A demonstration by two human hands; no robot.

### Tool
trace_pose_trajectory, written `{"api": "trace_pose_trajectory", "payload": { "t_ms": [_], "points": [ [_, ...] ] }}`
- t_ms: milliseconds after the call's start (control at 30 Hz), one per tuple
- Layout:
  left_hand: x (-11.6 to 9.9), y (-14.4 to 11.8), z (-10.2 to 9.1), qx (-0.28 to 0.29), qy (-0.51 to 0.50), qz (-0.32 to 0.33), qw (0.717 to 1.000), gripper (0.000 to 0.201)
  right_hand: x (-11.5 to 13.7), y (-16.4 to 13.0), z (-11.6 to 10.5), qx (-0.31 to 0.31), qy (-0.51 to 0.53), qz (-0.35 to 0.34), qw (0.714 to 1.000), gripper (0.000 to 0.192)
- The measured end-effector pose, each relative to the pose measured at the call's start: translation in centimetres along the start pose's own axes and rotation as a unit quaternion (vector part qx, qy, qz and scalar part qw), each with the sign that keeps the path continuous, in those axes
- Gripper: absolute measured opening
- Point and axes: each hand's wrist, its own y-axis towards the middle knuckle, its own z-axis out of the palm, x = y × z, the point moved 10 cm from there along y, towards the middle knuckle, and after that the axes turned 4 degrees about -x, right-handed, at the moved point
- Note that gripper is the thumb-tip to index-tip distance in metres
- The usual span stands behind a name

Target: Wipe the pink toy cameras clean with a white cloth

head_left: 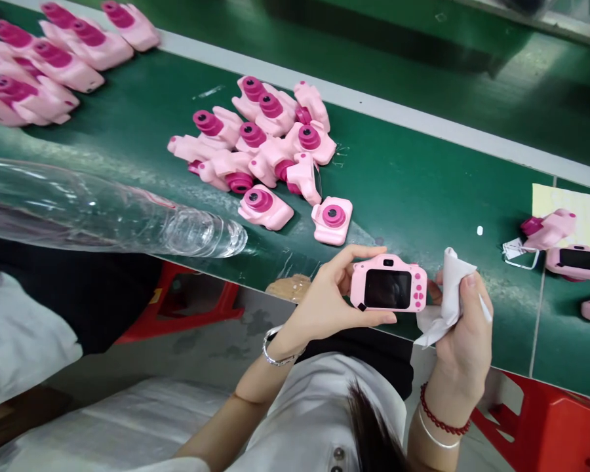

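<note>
My left hand (324, 298) holds a small pink toy camera (388, 284) by its left end, its dark screen facing me, just over the near edge of the green belt (423, 183). My right hand (465, 334) grips a white cloth (447, 298) that touches the camera's right end. Two single pink cameras (332, 219) (265, 206) lie lens-up on the belt just beyond my left hand. Behind them is a pile of several pink cameras (265, 134).
A clear plastic bag roll (103, 210) lies along the belt's near edge at left. More pink cameras (54, 59) are heaped at the far left, and others (570, 252) lie on the right by a yellow sheet (585, 206). Red stools (545, 426) (187, 295) stand below.
</note>
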Motion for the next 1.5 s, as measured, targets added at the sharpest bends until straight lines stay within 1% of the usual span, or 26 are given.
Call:
{"api": "trace_pose_trajectory", "payload": {
  "t_ms": [167, 267, 400, 467, 500, 533, 567, 600, 667, 700, 733, 767, 800, 833, 867, 900, 933, 967, 1033, 1067, 1100, 1133, 1200, 1300, 1400, 1500],
  "points": [
    [0.6, -0.1, 0.4, 0.016, 0.023, -0.016, 0.999, 0.073, 0.0, -0.8, 1.0, 0.021, 0.010, 0.019, 1.000, 0.040],
    [0.7, -0.2, 0.5, 0.020, 0.033, -0.023, 0.999, 0.073, 0.2, -1.0, 1.6, 0.027, -0.008, 0.001, 1.000, 0.041],
    [0.9, 0.0, 0.8, 0.030, 0.039, -0.015, 0.999, 0.074, 0.0, -1.1, 1.7, 0.007, -0.034, -0.023, 0.999, 0.043],
    [0.9, 0.2, 0.9, 0.033, 0.046, -0.001, 0.998, 0.074, 0.4, -1.3, 1.2, -0.013, -0.051, -0.059, 0.997, 0.038],
    [1.0, 0.2, 0.9, 0.031, 0.053, 0.004, 0.998, 0.074, 1.1, -1.5, 0.9, -0.021, -0.066, -0.099, 0.993, 0.033],
    [1.0, 0.3, 0.8, 0.026, 0.061, 0.006, 0.998, 0.075, 2.2, -2.0, 0.9, -0.018, -0.085, -0.158, 0.984, 0.025],
    [1.1, 0.4, 0.8, 0.021, 0.066, 0.006, 0.998, 0.075, 3.6, -2.8, 1.3, -0.001, -0.109, -0.234, 0.966, 0.018],
    [1.2, 0.4, 0.8, 0.017, 0.067, 0.007, 0.998, 0.074, 4.9, -3.9, 2.1, 0.036, -0.143, -0.315, 0.938, 0.012],
    [1.2, 0.4, 0.9, 0.020, 0.064, 0.011, 0.998, 0.071, 6.5, -6.5, 4.5, 0.127, -0.232, -0.452, 0.852, 0.012],
    [1.1, 0.4, 1.0, 0.023, 0.060, 0.014, 0.998, 0.068, 6.6, -7.4, 5.4, 0.159, -0.278, -0.496, 0.807, 0.015],
    [1.2, 0.4, 1.1, 0.026, 0.058, 0.014, 0.998, 0.065, 6.6, -7.8, 6.0, 0.172, -0.319, -0.525, 0.770, 0.017],
    [1.2, 0.3, 1.1, 0.026, 0.055, 0.011, 0.998, 0.065, 6.6, -7.8, 6.2, 0.165, -0.351, -0.542, 0.746, 0.018],
    [1.4, 0.3, 1.1, 0.023, 0.052, 0.005, 0.998, 0.065, 6.8, -7.3, 6.1, 0.142, -0.371, -0.552, 0.734, 0.017],
    [1.5, 0.3, 1.0, 0.020, 0.047, -0.002, 0.999, 0.067, 7.1, -6.7, 5.7, 0.113, -0.377, -0.555, 0.733, 0.016],
    [1.5, 0.2, 1.0, 0.019, 0.041, -0.010, 0.999, 0.070, 7.4, -5.9, 5.1, 0.085, -0.375, -0.550, 0.741, 0.014],
    [1.5, 0.1, 1.0, 0.022, 0.037, -0.016, 0.999, 0.073, 7.5, -5.0, 4.4, 0.060, -0.366, -0.534, 0.760, 0.012],
    [1.5, 0.0, 1.1, 0.028, 0.036, -0.022, 0.999, 0.075, 7.4, -4.0, 3.5, 0.038, -0.345, -0.505, 0.790, 0.008],
    [1.3, -0.1, 1.1, 0.034, 0.038, -0.025, 0.998, 0.075, 7.2, -2.9, 2.4, 0.018, -0.317, -0.462, 0.828, 0.007],
    [1.0, -0.2, 1.3, 0.047, 0.039, -0.029, 0.998, 0.074, 5.8, -1.0, 0.3, -0.016, -0.243, -0.347, 0.906, 0.016],
    [0.8, -0.2, 1.4, 0.050, 0.034, -0.028, 0.998, 0.074, 4.8, -0.4, -0.6, -0.033, -0.206, -0.284, 0.936, 0.021],
    [0.6, -0.2, 1.4, 0.051, 0.028, -0.027, 0.998, 0.073, 3.8, -0.1, -1.2, -0.046, -0.173, -0.226, 0.957, 0.026],
    [0.4, -0.1, 1.5, 0.050, 0.021, -0.025, 0.998, 0.072, 2.9, 0.0, -1.5, -0.053, -0.147, -0.178, 0.972, 0.030],
    [0.3, 0.0, 1.5, 0.048, 0.013, -0.022, 0.999, 0.073, 1.6, -0.3, -1.2, -0.041, -0.111, -0.108, 0.987, 0.034],
    [0.5, 0.2, 1.6, 0.048, 0.023, -0.016, 0.998, 0.074, 0.7, -0.7, 0.5, 0.002, -0.080, -0.056, 0.995, 0.035],
    [0.4, 0.1, 1.5, 0.046, 0.037, -0.005, 0.998, 0.074, 0.7, -0.9, 1.4, 0.016, -0.076, -0.055, 0.995, 0.036],
    [0.2, 0.1, 1.4, 0.045, 0.051, 0.003, 0.998, 0.073, 0.7, -0.8, 1.4, 0.014, -0.089, -0.059, 0.994, 0.037]
  ]
}}
